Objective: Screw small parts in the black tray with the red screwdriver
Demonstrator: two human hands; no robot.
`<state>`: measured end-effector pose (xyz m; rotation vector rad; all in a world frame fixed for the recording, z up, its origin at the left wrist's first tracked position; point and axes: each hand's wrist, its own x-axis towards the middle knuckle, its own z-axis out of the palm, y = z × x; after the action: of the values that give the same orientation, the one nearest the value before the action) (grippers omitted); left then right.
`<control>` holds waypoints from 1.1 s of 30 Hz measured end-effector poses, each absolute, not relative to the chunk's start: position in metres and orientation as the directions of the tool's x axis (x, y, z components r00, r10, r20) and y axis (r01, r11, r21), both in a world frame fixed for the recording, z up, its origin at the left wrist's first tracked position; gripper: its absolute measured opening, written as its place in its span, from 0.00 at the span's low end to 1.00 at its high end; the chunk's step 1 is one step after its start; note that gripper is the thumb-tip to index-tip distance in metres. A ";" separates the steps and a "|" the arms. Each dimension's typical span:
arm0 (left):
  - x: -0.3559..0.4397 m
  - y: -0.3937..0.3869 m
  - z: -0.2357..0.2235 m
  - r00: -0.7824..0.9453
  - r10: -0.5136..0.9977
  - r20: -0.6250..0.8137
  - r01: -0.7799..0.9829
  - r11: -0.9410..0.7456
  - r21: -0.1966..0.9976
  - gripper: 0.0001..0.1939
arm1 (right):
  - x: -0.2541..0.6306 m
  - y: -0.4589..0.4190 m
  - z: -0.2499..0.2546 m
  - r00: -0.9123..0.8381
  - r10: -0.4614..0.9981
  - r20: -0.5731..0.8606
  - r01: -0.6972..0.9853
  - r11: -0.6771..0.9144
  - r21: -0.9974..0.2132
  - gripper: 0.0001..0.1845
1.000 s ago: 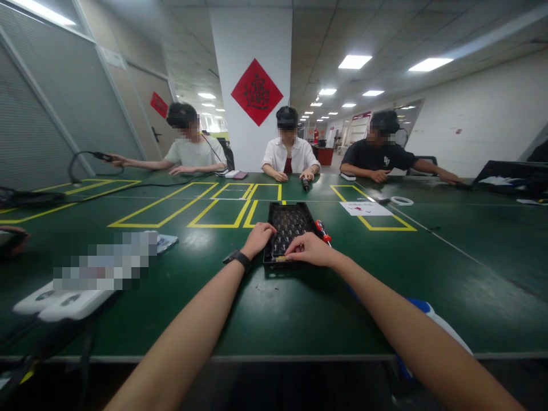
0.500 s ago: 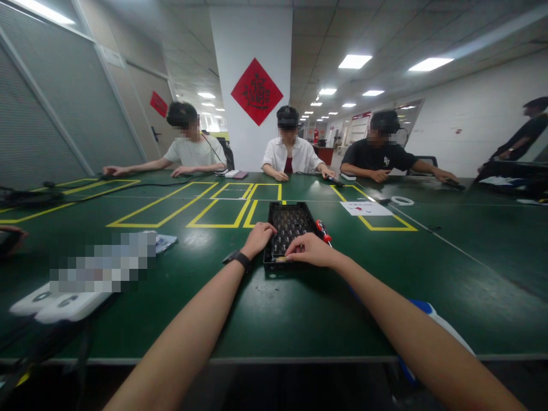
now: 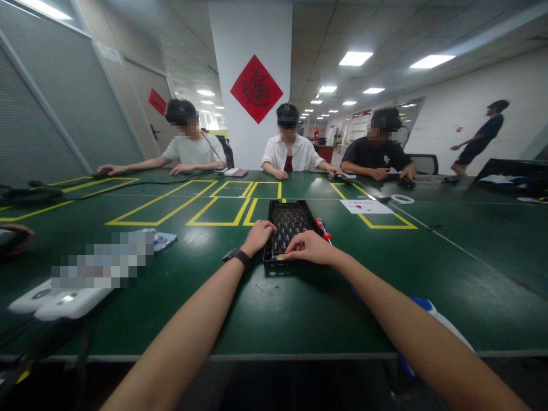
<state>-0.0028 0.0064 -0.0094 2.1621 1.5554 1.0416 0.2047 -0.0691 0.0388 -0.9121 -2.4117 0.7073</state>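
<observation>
In the middle of the table lies a black open-topped case (image 3: 274, 265) like a shallow box. Many small pale, screw-like bits stand in rows across its dark floor. My left hand (image 3: 258, 236) grips the case's left wall, its fingertips over the rim. Over the near right part of the case, my right hand (image 3: 311, 248) has thumb and fingers pinched together; what is between them is too small to make out. Just left of those fingertips, a small yellowish piece (image 3: 280, 257) sits at the case's near end. A red-and-black handled screwdriver (image 3: 324, 229) lies along the right side.
White devices (image 3: 68, 301), partly blurred out, lie at the left. A printed sheet (image 3: 366, 206) and a white ring (image 3: 402, 199) are farther right. Yellow tape (image 3: 149, 222) marks the green tabletop. Several people sit opposite, and one person (image 3: 483, 137) walks at the far right.
My hands and the case stay almost where they were. Across the table, the right-hand person's outstretched arm has drawn in. The person at the far right has moved left into fuller view.
</observation>
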 end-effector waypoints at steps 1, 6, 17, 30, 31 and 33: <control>-0.003 0.006 -0.009 0.159 0.907 0.389 0.704 -0.380 0.599 0.17 | 0.205 -0.069 0.039 -0.675 0.701 0.229 0.465 0.645 -0.606 0.17; -0.003 0.006 -0.010 0.153 0.902 0.403 0.695 -0.388 0.605 0.16 | 0.205 -0.069 0.039 -0.677 0.701 0.225 0.456 0.640 -0.619 0.16; -0.001 0.006 -0.007 0.163 0.909 0.385 0.713 -0.378 0.591 0.17 | 0.204 -0.068 0.038 -0.673 0.702 0.233 0.465 0.646 -0.605 0.14; -0.002 0.007 -0.010 0.163 0.892 0.422 0.698 -0.406 0.590 0.17 | 0.206 -0.072 0.042 -0.688 0.692 0.218 0.473 0.655 -0.590 0.15; -0.002 0.007 -0.010 0.162 0.893 0.419 0.698 -0.404 0.591 0.16 | 0.206 -0.071 0.042 -0.688 0.693 0.215 0.475 0.655 -0.588 0.15; -0.002 0.007 -0.010 0.160 0.896 0.414 0.697 -0.400 0.595 0.16 | 0.206 -0.071 0.041 -0.688 0.694 0.214 0.479 0.655 -0.584 0.15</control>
<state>-0.0024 0.0069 -0.0101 2.1733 1.5401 1.0761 0.2058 -0.0705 0.0410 -0.9201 -2.4519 0.6933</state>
